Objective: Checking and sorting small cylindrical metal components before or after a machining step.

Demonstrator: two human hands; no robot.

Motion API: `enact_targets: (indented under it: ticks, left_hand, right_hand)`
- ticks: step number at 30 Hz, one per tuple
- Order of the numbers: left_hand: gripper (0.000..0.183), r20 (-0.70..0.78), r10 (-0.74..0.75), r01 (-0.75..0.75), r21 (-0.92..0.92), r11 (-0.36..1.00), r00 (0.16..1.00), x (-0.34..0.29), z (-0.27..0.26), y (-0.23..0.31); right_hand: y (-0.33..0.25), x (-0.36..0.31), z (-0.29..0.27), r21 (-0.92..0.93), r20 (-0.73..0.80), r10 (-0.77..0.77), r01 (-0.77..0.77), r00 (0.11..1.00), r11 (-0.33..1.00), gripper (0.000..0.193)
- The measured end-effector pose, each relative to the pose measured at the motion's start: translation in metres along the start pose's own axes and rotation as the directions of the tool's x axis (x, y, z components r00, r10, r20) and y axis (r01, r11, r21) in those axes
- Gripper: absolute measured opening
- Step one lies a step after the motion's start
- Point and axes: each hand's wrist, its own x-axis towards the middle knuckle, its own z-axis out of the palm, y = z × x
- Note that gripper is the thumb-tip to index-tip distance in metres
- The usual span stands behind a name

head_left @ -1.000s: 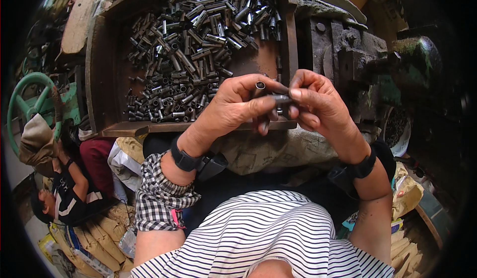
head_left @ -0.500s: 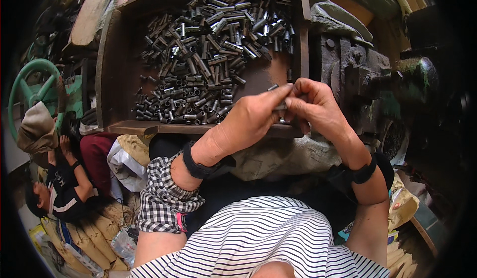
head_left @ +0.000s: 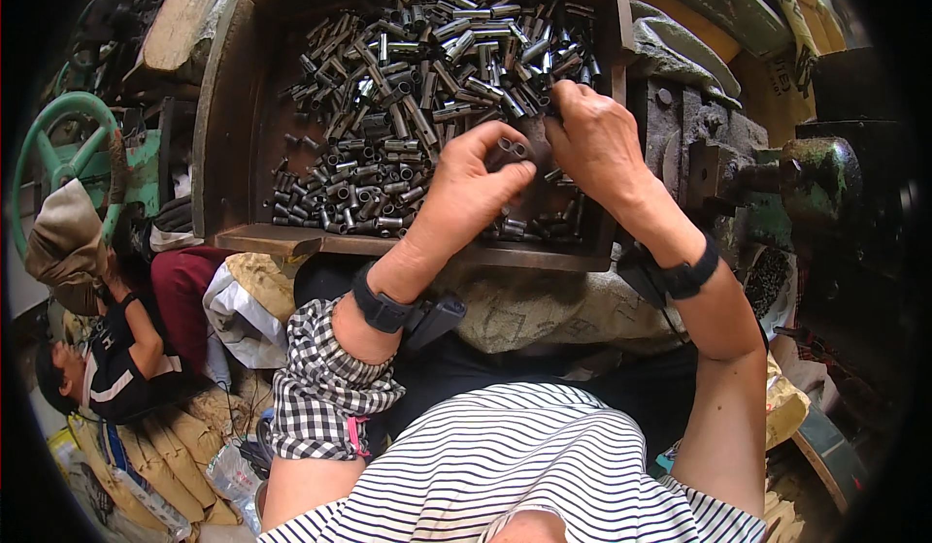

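Over the front part of a wooden tray (head_left: 216, 145), my left hand (head_left: 471, 179) is closed round a few short dark metal tubes (head_left: 511, 153), their round open ends pointing up between thumb and fingers. Farther right, my right hand (head_left: 597, 140) reaches down at the right edge of the large heap of metal tubes (head_left: 427, 58). Its fingers are curled together, and whatever they grip is hidden behind them. Shorter tubes (head_left: 354, 189) lie in a separate heap at the tray's front left. A few more tubes (head_left: 519, 225) lie below my hands along the front wall.
A greasy dark machine (head_left: 680, 135) with a round shaft end stands right of the tray. At the left is a green handwheel (head_left: 63, 155), with another person (head_left: 116, 368) beyond my left arm. A sack (head_left: 544, 310) hangs below the tray's front wall.
My hands have moved apart from where they met at the tray's front right. My right hand has gone up to the heap; my left has turned, showing tube ends. The view has shifted slightly.
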Motion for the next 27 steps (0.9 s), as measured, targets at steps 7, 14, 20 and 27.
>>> enact_targets:
  ticks: [7, 14, 20, 27]
  left_hand:
    - [0.022, 0.219, 0.391, -0.381, 0.83, 0.408, 0.894, 0.008, 0.023, -0.004]
    - [0.023, 0.32, 0.2, -0.366, 0.888, 0.277, 0.926, 0.018, 0.031, -0.017]
    - [0.018, 0.332, 0.229, -0.4, 0.819, 0.411, 0.915, 0.012, 0.03, -0.01]
    - [0.011, 0.219, 0.018, -0.071, 0.239, 0.969, 0.975, 0.007, 0.031, 0.001]
  right_hand:
    - [-0.005, -0.055, -0.045, 0.522, 0.025, 0.241, -0.218, 0.97, 0.825, 0.015]
    - [-0.005, -0.088, -0.046, 0.739, 0.134, 0.372, -0.343, 0.919, 0.581, 0.014]
    - [0.006, -0.091, -0.042, 0.738, 0.116, 0.286, -0.275, 0.951, 0.616, 0.018]
    - [0.009, -0.094, -0.054, 0.84, 0.392, 0.366, -0.491, 0.844, 0.232, 0.011]
